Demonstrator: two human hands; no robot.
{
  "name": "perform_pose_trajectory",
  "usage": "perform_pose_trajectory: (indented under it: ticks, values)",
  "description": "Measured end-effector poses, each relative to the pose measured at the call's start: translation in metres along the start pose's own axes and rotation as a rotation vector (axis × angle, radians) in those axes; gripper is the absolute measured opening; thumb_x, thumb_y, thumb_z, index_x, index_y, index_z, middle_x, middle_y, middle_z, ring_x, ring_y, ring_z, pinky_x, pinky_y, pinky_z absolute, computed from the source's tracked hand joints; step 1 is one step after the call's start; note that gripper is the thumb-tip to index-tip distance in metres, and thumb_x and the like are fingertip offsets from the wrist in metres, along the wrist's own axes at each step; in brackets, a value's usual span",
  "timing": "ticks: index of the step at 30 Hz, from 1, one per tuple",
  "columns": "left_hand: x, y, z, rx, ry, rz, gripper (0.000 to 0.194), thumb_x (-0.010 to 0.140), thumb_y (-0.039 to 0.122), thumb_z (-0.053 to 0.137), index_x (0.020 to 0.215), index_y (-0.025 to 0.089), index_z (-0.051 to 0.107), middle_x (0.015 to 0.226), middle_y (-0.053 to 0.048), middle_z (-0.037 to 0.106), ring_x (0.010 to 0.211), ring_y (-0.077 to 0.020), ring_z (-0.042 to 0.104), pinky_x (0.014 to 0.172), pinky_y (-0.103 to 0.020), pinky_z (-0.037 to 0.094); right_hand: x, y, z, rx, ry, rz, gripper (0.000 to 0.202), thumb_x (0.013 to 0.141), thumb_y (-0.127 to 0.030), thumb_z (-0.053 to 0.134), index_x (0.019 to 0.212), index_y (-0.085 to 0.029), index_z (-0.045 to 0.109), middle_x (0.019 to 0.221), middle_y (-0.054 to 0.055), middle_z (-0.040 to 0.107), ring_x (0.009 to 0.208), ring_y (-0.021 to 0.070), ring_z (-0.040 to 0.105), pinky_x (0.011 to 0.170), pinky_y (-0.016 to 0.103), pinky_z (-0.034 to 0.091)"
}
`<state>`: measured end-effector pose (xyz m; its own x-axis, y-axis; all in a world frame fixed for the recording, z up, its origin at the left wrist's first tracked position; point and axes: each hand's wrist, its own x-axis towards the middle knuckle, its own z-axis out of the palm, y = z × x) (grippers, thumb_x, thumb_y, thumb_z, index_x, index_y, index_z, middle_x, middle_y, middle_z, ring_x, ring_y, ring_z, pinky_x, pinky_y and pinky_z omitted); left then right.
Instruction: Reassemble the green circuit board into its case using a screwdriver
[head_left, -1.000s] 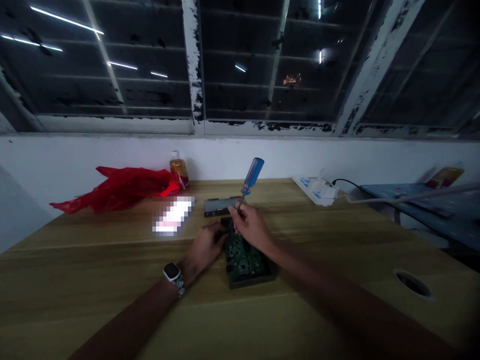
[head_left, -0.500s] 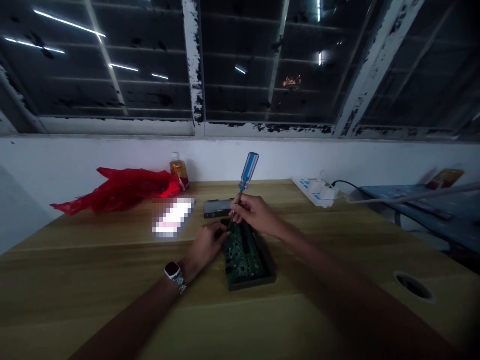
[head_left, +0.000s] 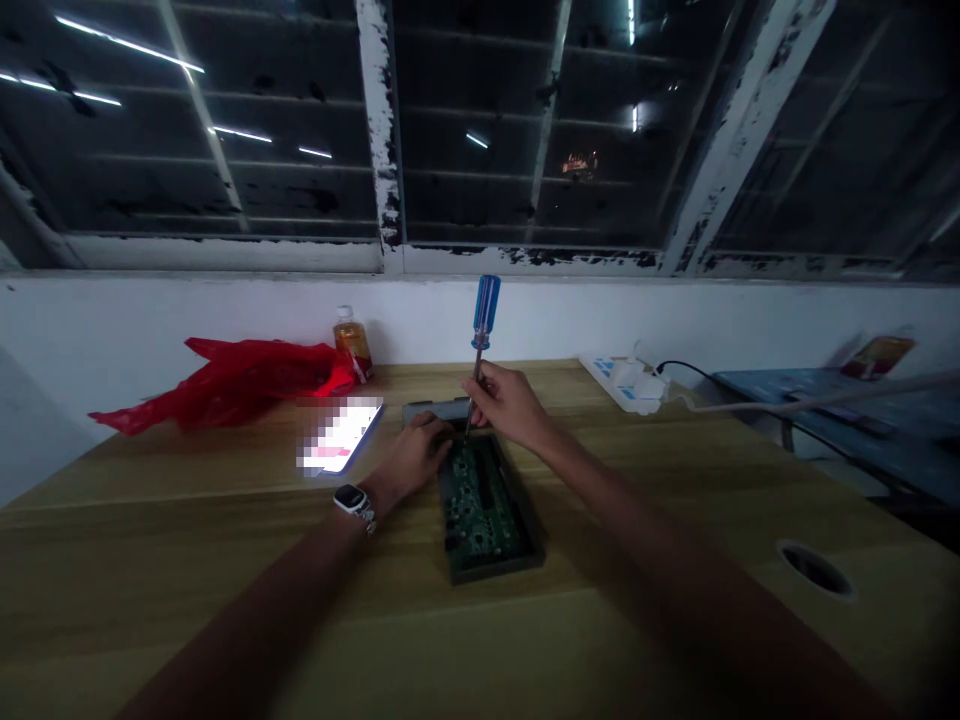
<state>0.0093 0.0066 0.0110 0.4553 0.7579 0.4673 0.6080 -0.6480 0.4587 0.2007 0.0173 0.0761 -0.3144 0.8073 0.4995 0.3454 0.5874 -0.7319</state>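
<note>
My right hand (head_left: 508,402) pinches the metal shaft of a screwdriver (head_left: 486,312) with a blue, clear-ended handle. The tool stands nearly upright, its tip down at the far end of a green circuit board (head_left: 487,510) that lies in a dark tray-like casing (head_left: 499,573). At the far left corner of that casing rests my left hand (head_left: 418,452), its fingers bent over the edge; whether they hold anything small is hidden. Behind my left hand a flat grey part (head_left: 442,408) lies on the wood, partly covered by the fingers.
A lit phone (head_left: 341,437) lies on the wooden table (head_left: 187,560) at the left. Behind it are a red plastic bag (head_left: 255,380) and a bottle (head_left: 353,345). A white power strip (head_left: 628,382) with plugs sits back right. The table has a round hole (head_left: 815,570) at right.
The screwdriver has tilted from leaning right to nearly upright, its handle now higher and further left. My left hand has shifted forward toward the casing's far corner. The view has moved slightly.
</note>
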Motion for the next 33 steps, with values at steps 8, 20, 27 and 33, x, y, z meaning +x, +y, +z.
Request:
perform_pose_trajectory:
  ticks: [8, 20, 27, 33]
  values:
    - [-0.013, 0.009, 0.007, -0.122, 0.074, -0.077, 0.023, 0.087, 0.011, 0.052, 0.097, 0.020, 0.071, 0.102, -0.006, 0.072, 0.094, -0.0205, 0.066, 0.089, -0.034, 0.050, -0.011, 0.012, 0.020, 0.036, -0.046, 0.038, 0.019, 0.097, -0.037, 0.047, 0.090, -0.019, 0.051, 0.071, 0.000, 0.067, 0.049, 0.0114, 0.064, 0.046, 0.021, 0.051]
    - [-0.010, 0.000, 0.017, -0.381, 0.241, -0.202, 0.012, 0.086, 0.024, 0.063, 0.091, 0.020, 0.073, 0.097, -0.005, 0.076, 0.090, -0.0214, 0.070, 0.085, -0.033, 0.053, -0.004, 0.012, 0.035, -0.137, -0.015, -0.022, 0.020, 0.096, -0.038, 0.050, 0.085, -0.022, 0.055, 0.058, -0.003, 0.058, 0.053, 0.0140, 0.061, 0.053, 0.023, 0.045]
    - [-0.014, -0.001, 0.016, -0.355, 0.214, -0.220, 0.013, 0.086, 0.026, 0.063, 0.092, 0.020, 0.072, 0.095, -0.005, 0.076, 0.086, -0.0205, 0.070, 0.078, -0.031, 0.054, -0.005, 0.019, 0.041, -0.111, 0.005, -0.033, 0.019, 0.096, -0.036, 0.051, 0.085, -0.021, 0.056, 0.062, -0.001, 0.062, 0.054, 0.0140, 0.062, 0.053, 0.023, 0.045]
    - [-0.013, -0.001, 0.016, -0.307, 0.194, -0.204, 0.016, 0.085, 0.027, 0.062, 0.095, 0.019, 0.072, 0.096, -0.005, 0.076, 0.085, -0.0211, 0.069, 0.077, -0.031, 0.053, -0.005, 0.016, 0.039, -0.145, -0.006, -0.019, 0.019, 0.095, -0.034, 0.053, 0.083, -0.020, 0.058, 0.066, -0.001, 0.065, 0.055, 0.0129, 0.062, 0.054, 0.022, 0.045]
